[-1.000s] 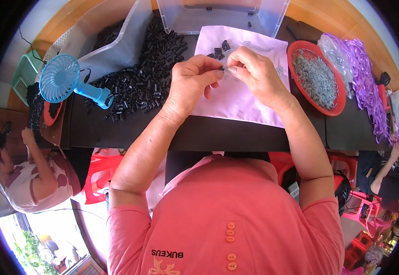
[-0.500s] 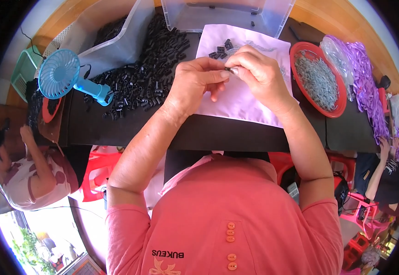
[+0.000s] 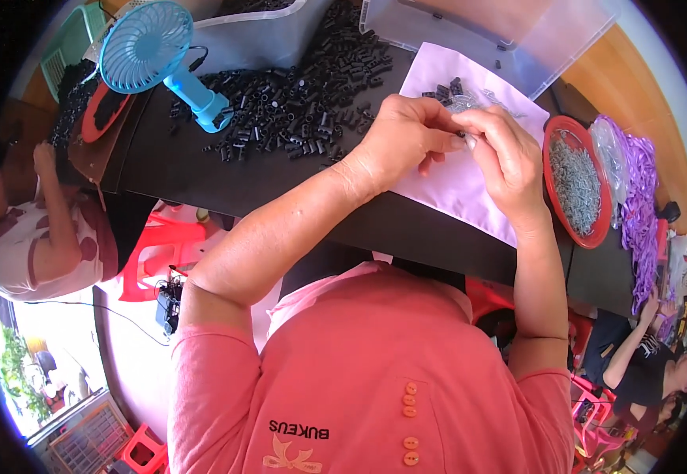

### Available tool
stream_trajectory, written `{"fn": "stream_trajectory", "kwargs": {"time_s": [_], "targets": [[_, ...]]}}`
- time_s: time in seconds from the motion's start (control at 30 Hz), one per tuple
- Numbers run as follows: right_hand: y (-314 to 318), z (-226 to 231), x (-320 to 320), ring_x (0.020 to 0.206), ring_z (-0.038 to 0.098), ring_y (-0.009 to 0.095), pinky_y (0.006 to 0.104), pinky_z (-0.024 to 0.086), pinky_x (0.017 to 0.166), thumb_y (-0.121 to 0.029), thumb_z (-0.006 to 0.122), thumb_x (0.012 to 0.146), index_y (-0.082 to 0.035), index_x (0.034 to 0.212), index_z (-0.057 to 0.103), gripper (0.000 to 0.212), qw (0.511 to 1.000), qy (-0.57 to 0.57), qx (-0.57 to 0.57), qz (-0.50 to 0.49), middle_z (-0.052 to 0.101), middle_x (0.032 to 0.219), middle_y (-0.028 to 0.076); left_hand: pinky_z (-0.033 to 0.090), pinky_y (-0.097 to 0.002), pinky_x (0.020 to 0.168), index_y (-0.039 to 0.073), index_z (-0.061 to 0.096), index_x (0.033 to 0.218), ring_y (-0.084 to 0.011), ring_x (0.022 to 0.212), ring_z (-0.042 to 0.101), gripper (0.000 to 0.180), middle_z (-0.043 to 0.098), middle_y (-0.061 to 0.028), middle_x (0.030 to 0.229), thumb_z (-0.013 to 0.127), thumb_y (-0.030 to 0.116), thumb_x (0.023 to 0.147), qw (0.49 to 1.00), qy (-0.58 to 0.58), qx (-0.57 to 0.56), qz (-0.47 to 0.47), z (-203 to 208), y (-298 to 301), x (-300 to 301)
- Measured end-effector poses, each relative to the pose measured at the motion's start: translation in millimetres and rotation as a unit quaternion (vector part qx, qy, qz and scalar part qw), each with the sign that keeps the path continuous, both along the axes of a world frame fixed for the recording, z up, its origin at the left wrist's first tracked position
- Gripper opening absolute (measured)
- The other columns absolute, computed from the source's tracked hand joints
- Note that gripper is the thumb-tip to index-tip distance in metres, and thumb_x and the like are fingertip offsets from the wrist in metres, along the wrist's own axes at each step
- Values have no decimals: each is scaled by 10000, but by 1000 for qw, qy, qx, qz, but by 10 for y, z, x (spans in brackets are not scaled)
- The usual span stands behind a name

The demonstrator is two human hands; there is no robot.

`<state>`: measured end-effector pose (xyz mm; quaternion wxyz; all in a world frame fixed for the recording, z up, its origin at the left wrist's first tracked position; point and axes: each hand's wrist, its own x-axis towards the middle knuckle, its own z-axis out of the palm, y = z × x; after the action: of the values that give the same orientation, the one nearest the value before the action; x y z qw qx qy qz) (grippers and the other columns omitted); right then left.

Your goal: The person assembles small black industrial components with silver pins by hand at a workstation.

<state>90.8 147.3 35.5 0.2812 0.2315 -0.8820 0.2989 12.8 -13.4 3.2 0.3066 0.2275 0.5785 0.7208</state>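
Above the pink cloth (image 3: 446, 197), my two hands meet fingertip to fingertip. My left hand (image 3: 408, 141) is closed in a pinch on a small black piece (image 3: 461, 134), mostly hidden by the fingers. The thumb and index finger of my right hand (image 3: 511, 162) press together at the same spot; what they hold there is too small to make out. Just beyond the fingers, several short black tube-like pieces (image 3: 444, 92) lie on the cloth, beside some thin silvery pieces (image 3: 463, 103).
A heap of black pieces (image 3: 296, 110) spreads at left, by a blue fan (image 3: 201, 99) and a clear bin (image 3: 249, 39). Another clear bin (image 3: 470, 35) stands behind. At right are a red bowl (image 3: 601, 213) of small metal parts and purple ribbons (image 3: 640, 189). People sit either side.
The view has turned, so the table and everything on it appear shifted and tilted. My hands keep their pinch together over the cloth.
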Motion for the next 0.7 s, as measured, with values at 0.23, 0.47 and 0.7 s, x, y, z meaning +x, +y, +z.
{"fn": "stream_trajectory", "kwargs": {"time_s": [0.23, 0.47, 0.7], "targets": [[-4, -62, 37, 677, 594, 194, 313, 496, 622, 137, 516, 739, -13, 1022, 592, 330, 996, -70, -48, -24, 612, 841, 106, 519, -332, 719, -31, 669, 863, -228, 767, 663, 126, 670, -145, 808, 682, 37, 757, 973, 214, -50, 65, -110, 62, 87], [38, -114, 53, 648, 580, 144, 296, 483, 597, 126, 539, 768, -19, 1048, 575, 317, 991, -99, -83, -30, 599, 803, 83, 519, -342, 722, -38, 664, 865, -243, 783, 667, 128, 673, -152, 839, 677, 37, 763, 949, 305, -37, 74, -122, 80, 96], [-12, -159, -16, 717, 600, 137, 266, 488, 648, 75, 626, 817, -10, 1028, 581, 232, 986, -70, -146, -42, 599, 814, 62, 482, -279, 512, -41, 677, 930, -129, 620, 604, 146, 643, -75, 722, 664, 10, 794, 997, 55, -43, 36, -49, 38, 42]]}}
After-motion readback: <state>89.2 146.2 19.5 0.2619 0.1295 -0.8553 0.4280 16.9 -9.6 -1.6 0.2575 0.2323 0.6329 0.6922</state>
